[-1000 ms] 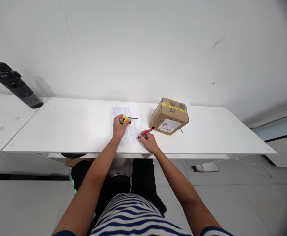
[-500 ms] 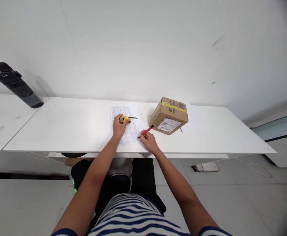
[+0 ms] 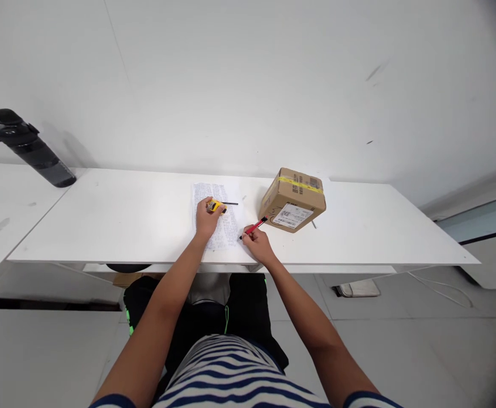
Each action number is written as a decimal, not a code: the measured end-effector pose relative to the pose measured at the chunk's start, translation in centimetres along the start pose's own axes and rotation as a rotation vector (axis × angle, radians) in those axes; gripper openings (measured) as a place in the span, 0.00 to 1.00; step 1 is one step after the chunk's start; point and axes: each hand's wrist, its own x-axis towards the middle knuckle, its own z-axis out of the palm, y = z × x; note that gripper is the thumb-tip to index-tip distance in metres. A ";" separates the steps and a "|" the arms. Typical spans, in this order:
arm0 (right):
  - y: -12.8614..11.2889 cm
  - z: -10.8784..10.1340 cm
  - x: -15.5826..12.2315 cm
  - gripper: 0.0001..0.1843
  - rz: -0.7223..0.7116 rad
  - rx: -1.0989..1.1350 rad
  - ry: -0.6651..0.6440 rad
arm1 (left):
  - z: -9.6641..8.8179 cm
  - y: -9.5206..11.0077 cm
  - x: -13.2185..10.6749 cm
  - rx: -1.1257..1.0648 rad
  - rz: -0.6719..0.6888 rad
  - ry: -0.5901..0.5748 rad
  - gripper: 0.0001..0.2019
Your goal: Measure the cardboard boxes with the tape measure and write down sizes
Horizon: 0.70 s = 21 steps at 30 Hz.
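In the head view, the one cardboard box (image 3: 293,200) sits right of centre on the white table (image 3: 124,226). It is closed, with a yellow strip of tape across its top and a white label on the near face, so its contents are hidden. The one dark bottle (image 3: 33,150) stands at the far left edge on a neighbouring surface with its cap on; what is inside cannot be seen.

At the centre of the frame lies a single sheet of paper (image 3: 226,229) covered in writing too small to read. The left hand (image 3: 206,220) rests on it, fingers curled around a small yellow tape measure (image 3: 215,205), from which a short dark strip runs out to the right. The right hand (image 3: 256,243), just right of the sheet, grips one red pen (image 3: 254,228) with its tip at the paper's edge and its top almost at the box. A small pale object just right of the box is too small to make out. The person's shoulders are cut off by the bottom edge.
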 end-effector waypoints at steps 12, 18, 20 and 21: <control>0.1 0.0 0.2 0.12 0.013 -0.004 0.039 | 0.1 0.1 -0.1 0.001 0.003 0.002 0.26; -0.1 -0.1 0.1 0.10 0.010 -0.040 0.080 | 0.0 0.1 -0.1 -0.016 -0.007 -0.009 0.27; 0.0 -0.1 0.1 0.10 0.003 -0.045 0.057 | 0.1 -0.1 -0.1 -0.011 0.001 -0.004 0.27; 0.0 -0.2 0.1 0.10 -0.002 -0.045 0.040 | 0.1 -0.1 0.0 -0.006 0.008 0.002 0.26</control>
